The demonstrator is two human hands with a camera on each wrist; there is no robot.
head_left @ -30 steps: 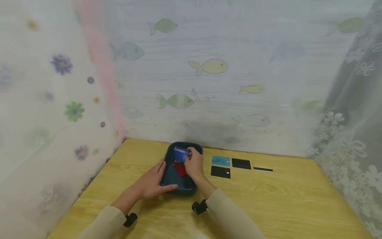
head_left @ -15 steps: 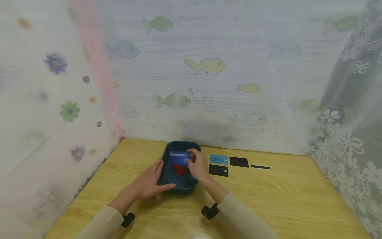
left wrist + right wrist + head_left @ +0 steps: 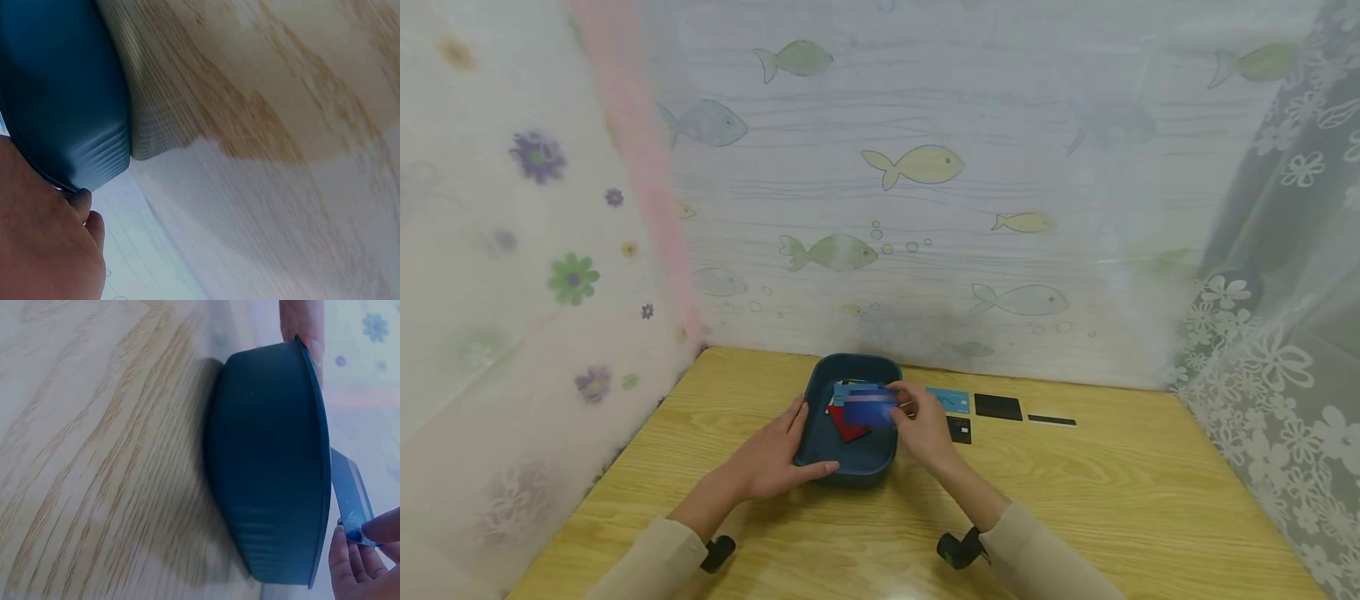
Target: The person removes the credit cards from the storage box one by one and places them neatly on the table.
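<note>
A dark blue-green tray (image 3: 850, 477) with raised walls stands on the table. My left hand (image 3: 775, 457) rests along its left and near rim, fingers straight, thumb over the front corner. Between thumb and fingers of my right hand (image 3: 925, 423) a blue card (image 3: 868, 410) with a pale stripe is pinched at its right end. In the right wrist view that blue card (image 3: 351, 494) is above the tray's rim. Inside the tray lie a red card (image 3: 847, 427) and a light-blue card (image 3: 850, 389), partly hidden by the held one.
Right of the tray, flat on the wooden table (image 3: 1075, 500), lie a light-blue card (image 3: 957, 401), a black card with a chip (image 3: 960, 430), a plain black card (image 3: 997, 407) and a white card with a black stripe (image 3: 1051, 420). A fish-patterned curtain (image 3: 917, 250) hangs behind.
My right hand has lifted the blue card and drawn it rightward toward the tray's right rim, uncovering a light-blue card. My left hand has stayed on the tray's rim.
</note>
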